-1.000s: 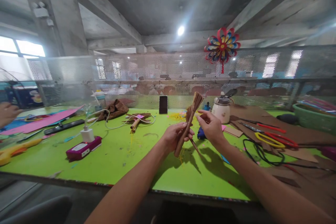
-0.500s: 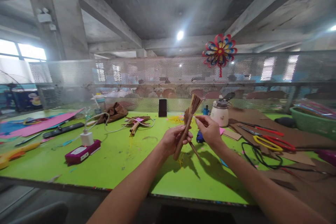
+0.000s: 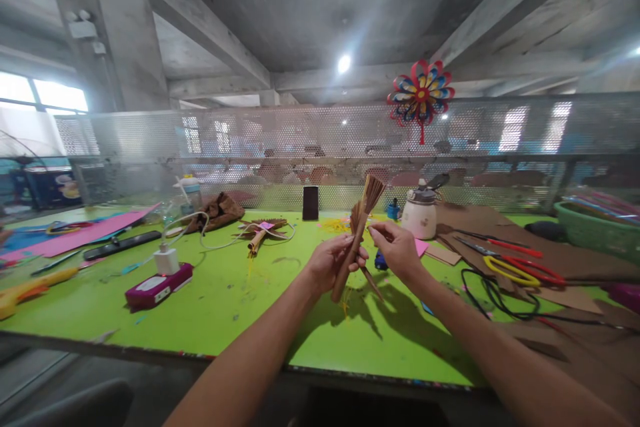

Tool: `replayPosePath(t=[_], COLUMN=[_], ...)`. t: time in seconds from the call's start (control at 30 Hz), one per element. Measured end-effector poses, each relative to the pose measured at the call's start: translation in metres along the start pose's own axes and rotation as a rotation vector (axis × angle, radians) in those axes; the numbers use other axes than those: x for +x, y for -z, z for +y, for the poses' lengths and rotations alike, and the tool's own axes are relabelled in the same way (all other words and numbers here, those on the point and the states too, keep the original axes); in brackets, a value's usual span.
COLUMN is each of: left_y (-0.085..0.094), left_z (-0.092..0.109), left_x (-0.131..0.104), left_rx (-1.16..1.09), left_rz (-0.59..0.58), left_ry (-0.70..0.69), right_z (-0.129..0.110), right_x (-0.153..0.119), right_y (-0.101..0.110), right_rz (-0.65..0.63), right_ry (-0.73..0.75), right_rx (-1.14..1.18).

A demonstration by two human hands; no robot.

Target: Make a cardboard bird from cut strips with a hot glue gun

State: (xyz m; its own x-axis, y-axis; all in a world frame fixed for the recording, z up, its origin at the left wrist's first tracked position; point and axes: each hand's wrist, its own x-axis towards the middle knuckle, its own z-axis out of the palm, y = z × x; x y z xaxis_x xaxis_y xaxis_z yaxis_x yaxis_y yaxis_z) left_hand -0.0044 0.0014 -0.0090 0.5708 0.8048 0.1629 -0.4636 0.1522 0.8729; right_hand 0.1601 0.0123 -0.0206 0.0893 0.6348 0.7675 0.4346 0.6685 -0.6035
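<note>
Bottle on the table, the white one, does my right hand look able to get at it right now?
Probably yes: the right hand is close by the bottle, and nothing visible blocks the way, though I can't tell whether its fingertips pinch something.

Bare forearms (image 3: 260, 340) taper to bare left hand (image 3: 324, 268) and right hand (image 3: 399, 252).

The tabletop (image 3: 200, 307) is lime green, the folded paper (image 3: 349, 260) brown, the power strip (image 3: 159, 287) magenta and white. The pinwheel (image 3: 421, 94) mixes red, blue and yellow; scissors (image 3: 517, 272) have yellow handles.
</note>
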Motion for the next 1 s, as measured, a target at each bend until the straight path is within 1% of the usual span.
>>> replayPosePath(t=[0.4,0.63,0.83,0.93,1.0], left_y=[-0.0062,-0.0013,-0.001,-0.0028,-0.0033], left_z=[0.0042,0.0015,0.0016,0.0026,0.0029], left_x=[-0.0034,-0.001,-0.0011,-0.0019,-0.002], left_rx=[-0.011,0.021,0.028,0.02,0.015], left_rz=[-0.004,-0.051,-0.051,-0.047,-0.045], left_ry=[0.022,-0.006,-0.01,-0.001,0.005], right_z=[0.0001,-0.0023,-0.0013,-0.0015,-0.0038], right_x=[-0.0004,-0.0009,-0.0006,-0.0008,-0.0008], right_y=[0.0003,0.0005,0.001,0.0006,0.0007], right_rz=[-0.047,-0.052,-0.056,-0.052,-0.058], right_ry=[-0.014,-0.02,-0.007,-0.031,-0.083], right_rx=[-0.028,-0.029,-0.018,0.021,0.094])
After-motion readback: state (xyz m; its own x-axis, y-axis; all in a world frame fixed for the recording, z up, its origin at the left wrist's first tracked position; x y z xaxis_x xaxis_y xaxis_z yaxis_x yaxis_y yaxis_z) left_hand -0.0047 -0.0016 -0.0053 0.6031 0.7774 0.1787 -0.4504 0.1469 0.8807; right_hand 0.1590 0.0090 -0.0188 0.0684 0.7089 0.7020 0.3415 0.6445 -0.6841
